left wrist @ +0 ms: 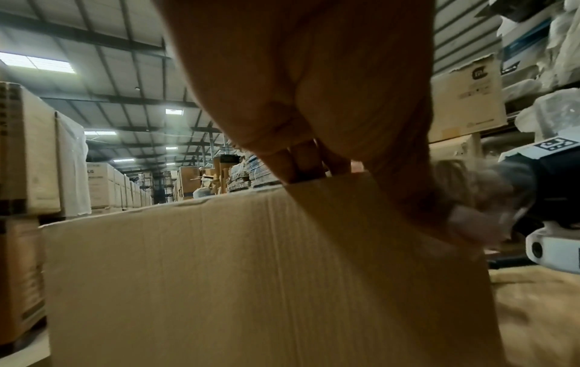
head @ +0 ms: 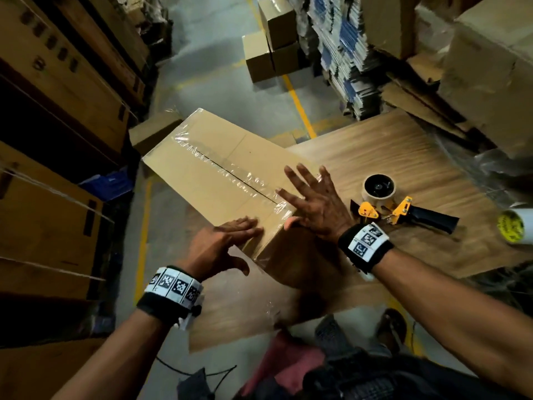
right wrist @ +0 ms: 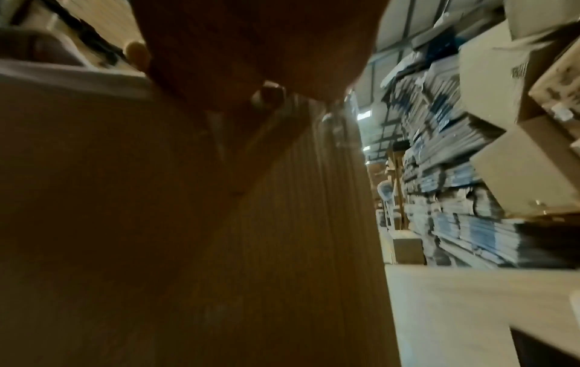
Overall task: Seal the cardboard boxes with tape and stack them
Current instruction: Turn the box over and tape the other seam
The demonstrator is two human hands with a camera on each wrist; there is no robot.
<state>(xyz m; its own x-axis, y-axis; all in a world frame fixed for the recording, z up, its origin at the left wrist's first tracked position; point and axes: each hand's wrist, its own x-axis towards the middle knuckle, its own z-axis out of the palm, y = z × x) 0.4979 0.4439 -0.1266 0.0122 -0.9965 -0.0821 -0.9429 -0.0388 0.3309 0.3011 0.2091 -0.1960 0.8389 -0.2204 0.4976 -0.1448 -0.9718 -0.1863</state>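
Warehouse aisle, tall stacked cartons (head: 52, 116) close along the left, piles of flattened stock (head: 343, 53) and loose cardboard on the right; grey floor (head: 207, 70) with a yellow line runs open up the middle toward three small boxes (head: 274, 44) stacked well off. Wood-grain surface (head: 403, 157) fills centre right. Cardboard box (head: 219, 174) sits at the surface's left edge, its far left part overhanging the floor; room is tight on the left, open on the right. Long axis runs from near-right to far-left, and the taped seam (head: 227, 174) follows it, clear tape wrinkled along the slit and folded over the near end. Left hand (head: 222, 243) lies flat with fingers straight on the near top edge, thumb hanging free below the edge, gripping nothing. Right hand (head: 314, 203) is spread wide over the near right corner, fingers straight, thumb (head: 291, 223) pressed against the near end face; whether the palm touches the top I cannot tell. Tape dispenser (head: 395, 206), yellow and black with its roll loaded, lies on the surface just right of the right hand, handle pointing right. A spare tape roll (head: 516, 226) rests at the surface's right edge.
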